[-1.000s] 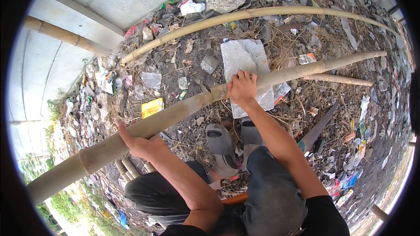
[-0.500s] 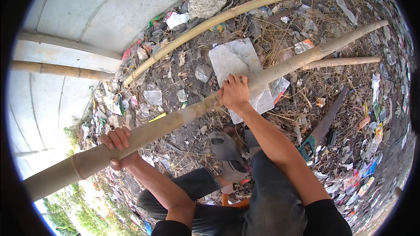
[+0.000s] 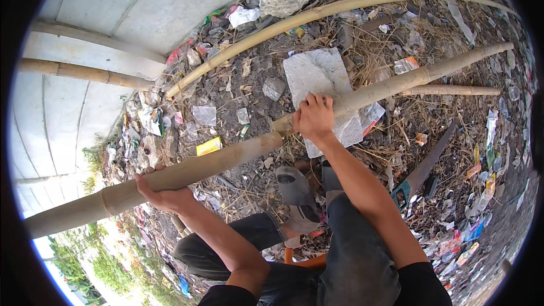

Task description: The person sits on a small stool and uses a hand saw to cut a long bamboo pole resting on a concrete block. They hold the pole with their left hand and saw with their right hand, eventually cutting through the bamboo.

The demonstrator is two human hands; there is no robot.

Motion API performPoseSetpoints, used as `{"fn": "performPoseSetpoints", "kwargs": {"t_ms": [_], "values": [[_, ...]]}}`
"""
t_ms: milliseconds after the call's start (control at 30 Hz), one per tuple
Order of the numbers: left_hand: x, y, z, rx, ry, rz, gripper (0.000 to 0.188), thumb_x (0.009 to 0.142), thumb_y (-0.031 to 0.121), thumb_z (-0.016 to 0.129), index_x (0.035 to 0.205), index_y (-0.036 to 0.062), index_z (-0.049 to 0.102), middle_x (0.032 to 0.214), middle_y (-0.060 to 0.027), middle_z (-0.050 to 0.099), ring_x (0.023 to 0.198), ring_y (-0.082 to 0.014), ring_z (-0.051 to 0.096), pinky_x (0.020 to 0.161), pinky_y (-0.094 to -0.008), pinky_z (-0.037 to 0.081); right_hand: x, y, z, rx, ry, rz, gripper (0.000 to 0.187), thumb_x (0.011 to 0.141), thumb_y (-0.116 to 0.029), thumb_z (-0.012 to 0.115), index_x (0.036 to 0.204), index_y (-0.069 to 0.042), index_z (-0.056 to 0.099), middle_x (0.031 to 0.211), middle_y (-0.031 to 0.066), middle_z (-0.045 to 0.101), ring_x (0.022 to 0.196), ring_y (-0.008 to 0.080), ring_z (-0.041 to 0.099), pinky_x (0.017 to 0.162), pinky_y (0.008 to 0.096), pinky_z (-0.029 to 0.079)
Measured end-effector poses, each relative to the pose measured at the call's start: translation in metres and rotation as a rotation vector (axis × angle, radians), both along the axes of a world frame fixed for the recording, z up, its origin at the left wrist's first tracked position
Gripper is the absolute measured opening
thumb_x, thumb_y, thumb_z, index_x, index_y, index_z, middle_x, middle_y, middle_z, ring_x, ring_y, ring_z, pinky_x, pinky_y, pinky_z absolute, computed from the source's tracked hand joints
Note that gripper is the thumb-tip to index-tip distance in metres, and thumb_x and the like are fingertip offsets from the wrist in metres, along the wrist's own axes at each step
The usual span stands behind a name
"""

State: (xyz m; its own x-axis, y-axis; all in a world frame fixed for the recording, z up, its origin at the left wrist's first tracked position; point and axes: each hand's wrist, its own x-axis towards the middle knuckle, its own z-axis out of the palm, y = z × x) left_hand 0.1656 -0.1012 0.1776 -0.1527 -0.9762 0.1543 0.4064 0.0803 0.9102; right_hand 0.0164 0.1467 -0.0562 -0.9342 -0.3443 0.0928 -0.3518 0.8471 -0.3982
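My left hand [image 3: 161, 192] holds a thick bamboo pole [image 3: 192, 171] from beneath, thumb on the near side, most fingers hidden behind it. The pole runs in from the left edge and ends near the middle of the view. There its end meets a thinner bamboo pole [image 3: 391, 86], slightly out of line with it; I cannot tell whether the two are still attached. My right hand [image 3: 315, 117] is closed over the thinner pole near that end. Under this hand lies a flat pale stone slab [image 3: 317, 73], with the thinner pole crossing over it.
A handsaw [image 3: 425, 164] with a green handle lies on the littered ground to the right. Beyond the slab a long bamboo pole [image 3: 255, 37] curves across. A short bamboo stick [image 3: 453, 90] lies at right, and a pale panelled wall [image 3: 141, 0] stands at upper left.
My left hand has turned from fingers over the top to a hold from beneath. The two poles' ends now show a visible step between them. My right hand keeps its grip.
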Motion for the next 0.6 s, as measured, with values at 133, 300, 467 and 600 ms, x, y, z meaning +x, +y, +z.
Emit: {"fn": "performPoseSetpoints", "kwargs": {"t_ms": [133, 300, 467, 600], "values": [[0.044, -0.009, -0.006, -0.05, 0.34, -0.682, 0.057, 0.08, 0.046, 0.085, 0.116, 0.0128, 0.056, 0.093, 0.0003, 0.056, 0.084, -0.0195, 0.059, 0.097, -0.04, 0.046, 0.0, 0.002, -0.003, 0.005, 0.034, -0.009, 0.028, 0.09, -0.031, 0.058, 0.092, -0.009, 0.076, 0.108, 0.0079, 0.064, 0.114, 0.0246, 0.055, 0.107, 0.0479, 0.034], [0.029, -0.093, 0.0, -0.348, 0.644, -1.629, 0.052, 0.055, 0.022, 0.103, 0.096, 0.0178, 0.071, 0.074, 0.0073, 0.072, 0.069, -0.0079, 0.068, 0.08, -0.0274, 0.052, 0.0, 0.001, -0.006, -0.005, 0.097, -0.013, 0.027, 0.089, -0.029, 0.058, 0.089, -0.009, 0.075, 0.104, 0.0077, 0.065, 0.11, 0.0249, 0.056, 0.105, 0.0474, 0.035], [0.043, -0.091, 0.014, -0.494, 0.422, -1.278, 0.047, 0.07, 0.018, 0.086, 0.107, 0.0126, 0.058, 0.079, 0.004, 0.062, 0.073, -0.0122, 0.059, 0.081, -0.0306, 0.046, 0.002, 0.001, -0.01, -0.013, 0.152, -0.025, 0.023, 0.089, -0.026, 0.059, 0.086, -0.009, 0.075, 0.101, 0.0072, 0.064, 0.106, 0.0252, 0.057, 0.104, 0.0465, 0.035], [0.044, -0.079, 0.014, -0.297, 0.175, -0.605, 0.045, 0.079, 0.023, 0.069, 0.116, 0.0078, 0.047, 0.091, -0.0043, 0.049, 0.086, -0.0189, 0.05, 0.089, -0.0378, 0.039, 0.0, 0.0, -0.006, -0.016, 0.159, -0.02, 0.023, 0.088, -0.026, 0.059, 0.085, -0.009, 0.075, 0.101, 0.0069, 0.064, 0.106, 0.0257, 0.057, 0.104, 0.0465, 0.035]]}}
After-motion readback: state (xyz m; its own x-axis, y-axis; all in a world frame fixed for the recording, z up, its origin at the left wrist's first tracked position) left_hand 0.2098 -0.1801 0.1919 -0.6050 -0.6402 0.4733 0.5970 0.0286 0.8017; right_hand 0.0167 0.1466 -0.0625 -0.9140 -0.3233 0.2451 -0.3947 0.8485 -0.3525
